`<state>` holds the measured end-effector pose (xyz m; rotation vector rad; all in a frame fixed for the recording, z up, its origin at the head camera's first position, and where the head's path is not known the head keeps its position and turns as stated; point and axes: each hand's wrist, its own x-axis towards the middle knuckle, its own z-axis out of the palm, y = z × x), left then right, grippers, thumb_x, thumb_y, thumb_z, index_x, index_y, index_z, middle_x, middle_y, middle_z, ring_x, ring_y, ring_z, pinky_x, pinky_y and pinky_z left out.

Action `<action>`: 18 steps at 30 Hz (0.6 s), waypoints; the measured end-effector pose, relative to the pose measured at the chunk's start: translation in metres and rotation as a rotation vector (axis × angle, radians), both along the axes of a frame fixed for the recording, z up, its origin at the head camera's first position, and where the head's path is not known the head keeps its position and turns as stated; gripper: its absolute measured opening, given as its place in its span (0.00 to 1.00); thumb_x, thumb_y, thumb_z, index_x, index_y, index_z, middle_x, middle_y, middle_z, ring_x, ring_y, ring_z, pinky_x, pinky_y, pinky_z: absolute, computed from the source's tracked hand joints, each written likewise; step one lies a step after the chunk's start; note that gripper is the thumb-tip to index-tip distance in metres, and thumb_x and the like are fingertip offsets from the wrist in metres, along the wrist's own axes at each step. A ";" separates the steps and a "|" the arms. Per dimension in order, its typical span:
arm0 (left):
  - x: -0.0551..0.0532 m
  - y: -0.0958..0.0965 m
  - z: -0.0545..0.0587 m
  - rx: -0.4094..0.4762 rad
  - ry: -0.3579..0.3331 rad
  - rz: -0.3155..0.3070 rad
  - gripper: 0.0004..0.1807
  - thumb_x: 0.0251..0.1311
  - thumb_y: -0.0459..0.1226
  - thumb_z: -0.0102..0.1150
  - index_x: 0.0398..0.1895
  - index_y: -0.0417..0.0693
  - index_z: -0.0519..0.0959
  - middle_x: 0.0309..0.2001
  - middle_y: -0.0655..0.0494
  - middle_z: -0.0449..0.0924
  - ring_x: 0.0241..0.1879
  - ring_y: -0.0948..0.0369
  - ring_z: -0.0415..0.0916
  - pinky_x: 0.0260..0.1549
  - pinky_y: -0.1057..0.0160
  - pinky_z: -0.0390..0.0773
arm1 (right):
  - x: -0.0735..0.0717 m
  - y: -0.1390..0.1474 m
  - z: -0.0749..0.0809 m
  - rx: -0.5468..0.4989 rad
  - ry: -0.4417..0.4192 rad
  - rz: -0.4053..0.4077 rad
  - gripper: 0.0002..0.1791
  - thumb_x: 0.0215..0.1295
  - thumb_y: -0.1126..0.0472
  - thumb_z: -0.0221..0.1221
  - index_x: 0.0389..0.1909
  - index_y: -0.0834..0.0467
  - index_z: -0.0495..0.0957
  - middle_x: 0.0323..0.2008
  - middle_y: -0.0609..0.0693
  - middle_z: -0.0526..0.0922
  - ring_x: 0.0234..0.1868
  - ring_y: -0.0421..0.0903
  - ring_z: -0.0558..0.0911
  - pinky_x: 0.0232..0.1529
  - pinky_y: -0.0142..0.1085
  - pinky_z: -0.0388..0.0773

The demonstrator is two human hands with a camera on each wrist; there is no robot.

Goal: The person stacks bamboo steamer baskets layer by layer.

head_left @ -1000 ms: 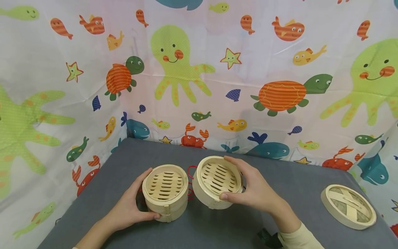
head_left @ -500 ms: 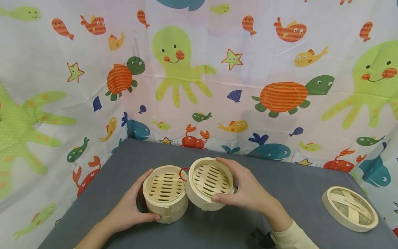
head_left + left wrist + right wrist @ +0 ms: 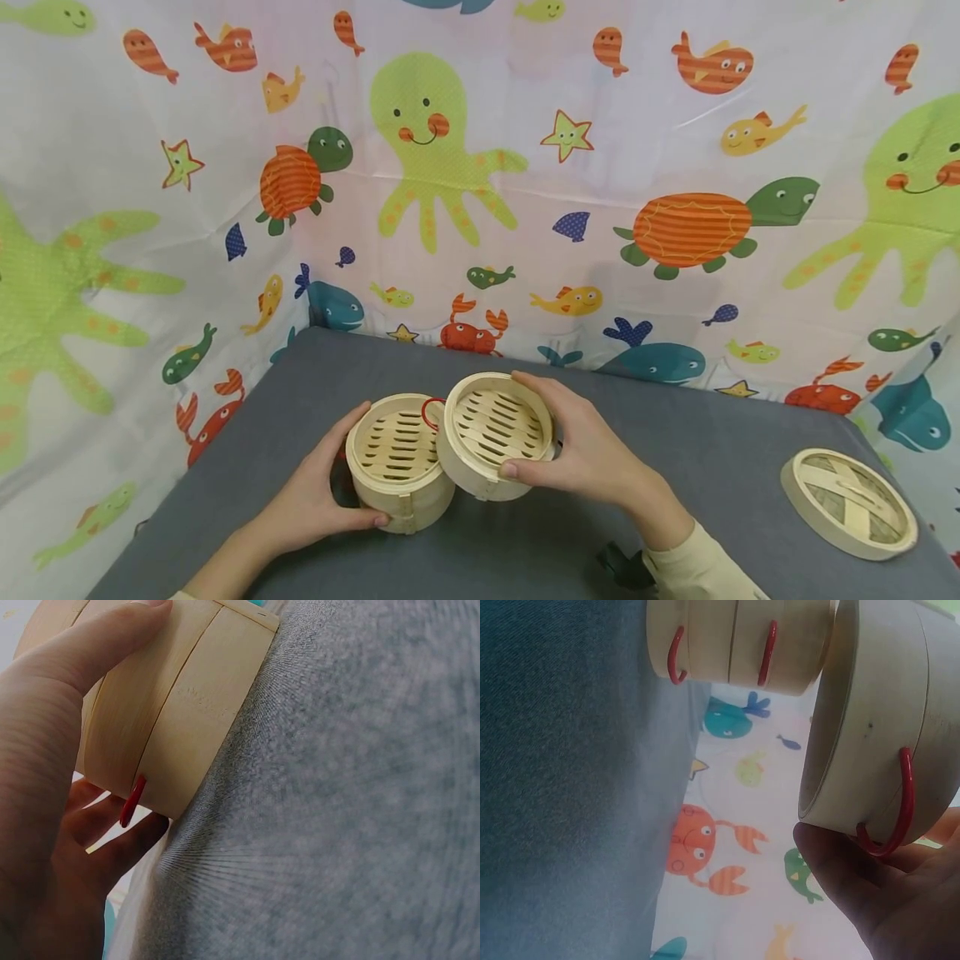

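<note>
near the middle of the grey table (image 3: pixel 480 554), the left steamer (image 3: pixel 400 462) stands upright, and my left hand (image 3: pixel 315 496) is wrapped round it, thumb on the front wall and fingers reaching round the outer side. my right hand (image 3: pixel 581 442) grips the right steamer (image 3: pixel 495 429) the same way, holding it up off the surface and tilted, its lower edge overlapping the other's rim as the head camera sees it. whether the two actually touch, i can't tell.

i read the step as seating the raised one on top of the standing one. to do that cleanly i'd want a little more height first, so the lower rim clears without scraping, then a slide across until both circles share a centre. only then would i level it and lower it straight down. the red loop (image 3: pixel 426 412) between them could get trapped under the edge, so i'd watch it. the left should only brace; too hard a squeeze might push the thin wall out of round and spoil the fit. the lid (image 3: pixel 849 504) lies well apart, over to the right.
</note>
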<state>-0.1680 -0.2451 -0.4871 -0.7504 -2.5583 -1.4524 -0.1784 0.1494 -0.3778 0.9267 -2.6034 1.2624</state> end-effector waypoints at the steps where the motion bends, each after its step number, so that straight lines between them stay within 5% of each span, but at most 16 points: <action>1: 0.000 0.000 0.000 0.000 -0.003 0.000 0.76 0.41 0.50 0.94 0.90 0.71 0.49 0.83 0.62 0.61 0.80 0.60 0.60 0.73 0.68 0.58 | 0.000 -0.001 0.000 -0.001 0.004 0.002 0.55 0.56 0.40 0.80 0.82 0.50 0.68 0.75 0.43 0.74 0.73 0.46 0.75 0.66 0.60 0.77; 5: 0.000 0.000 0.001 -0.020 -0.001 0.008 0.77 0.41 0.51 0.94 0.91 0.71 0.48 0.83 0.62 0.60 0.80 0.58 0.60 0.74 0.60 0.60 | -0.002 -0.005 0.001 -0.001 0.014 0.011 0.55 0.55 0.40 0.80 0.82 0.54 0.68 0.75 0.45 0.75 0.72 0.47 0.76 0.66 0.61 0.77; 13: 0.001 0.002 0.002 0.001 -0.020 0.009 0.79 0.40 0.50 0.95 0.91 0.72 0.46 0.84 0.58 0.59 0.81 0.59 0.58 0.69 0.24 0.59 | -0.005 -0.012 0.001 0.005 0.007 0.019 0.56 0.55 0.40 0.79 0.82 0.55 0.68 0.75 0.46 0.75 0.72 0.48 0.76 0.66 0.60 0.77; 18: 0.001 0.003 0.003 0.008 -0.030 0.013 0.79 0.40 0.49 0.95 0.91 0.72 0.45 0.84 0.59 0.60 0.81 0.59 0.58 0.72 0.30 0.59 | -0.006 -0.018 0.002 0.015 -0.007 0.022 0.56 0.56 0.39 0.79 0.82 0.55 0.68 0.75 0.46 0.75 0.71 0.48 0.76 0.65 0.60 0.78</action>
